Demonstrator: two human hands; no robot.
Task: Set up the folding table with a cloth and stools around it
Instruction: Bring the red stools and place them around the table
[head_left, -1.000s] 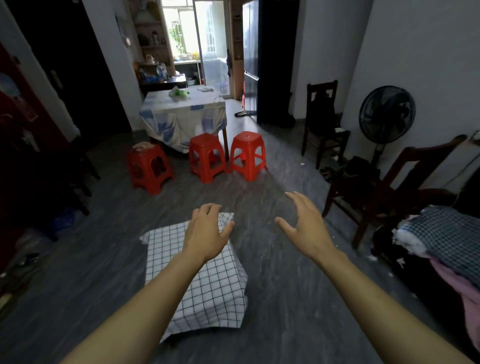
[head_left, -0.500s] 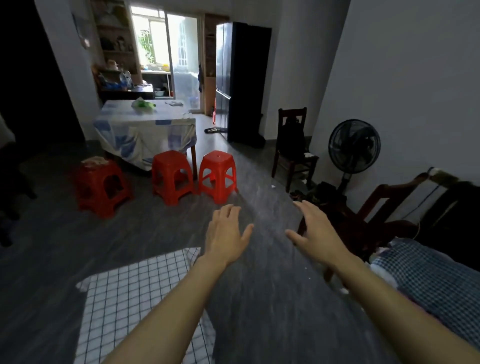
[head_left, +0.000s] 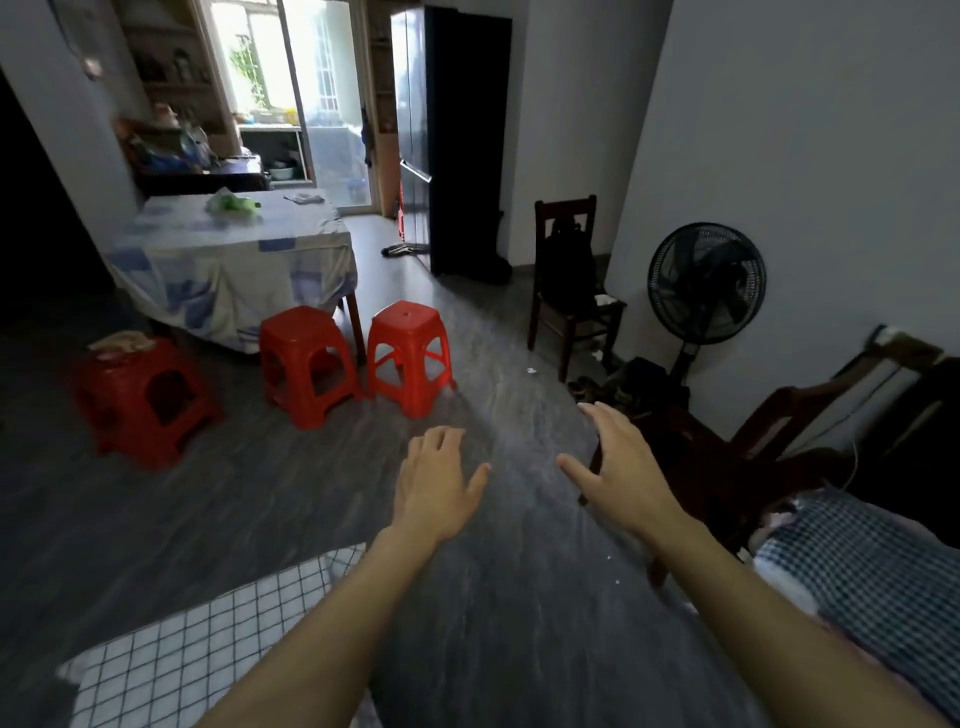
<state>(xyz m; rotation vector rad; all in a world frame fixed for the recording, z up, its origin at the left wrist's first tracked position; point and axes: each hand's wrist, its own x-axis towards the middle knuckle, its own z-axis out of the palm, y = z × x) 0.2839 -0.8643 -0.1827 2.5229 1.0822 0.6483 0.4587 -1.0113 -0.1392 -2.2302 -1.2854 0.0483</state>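
Observation:
A white cloth with a dark grid pattern covers the low folding table at the bottom left, under my left forearm. Three red plastic stools stand further off on the grey floor: one nearest the middle, one beside it, and one at the left with something lying on its seat. My left hand and my right hand are stretched out in front of me above the floor, both open with fingers spread and holding nothing.
A bigger table with a blue-patterned cloth stands behind the stools. A dark wooden chair and a black floor fan line the right wall. Another wooden chair and checked bedding are close on my right.
The view has swung to the right and moved forward. The checked cloth has slid to the bottom left and the red stools are nearer. Both hands stay open and raised.

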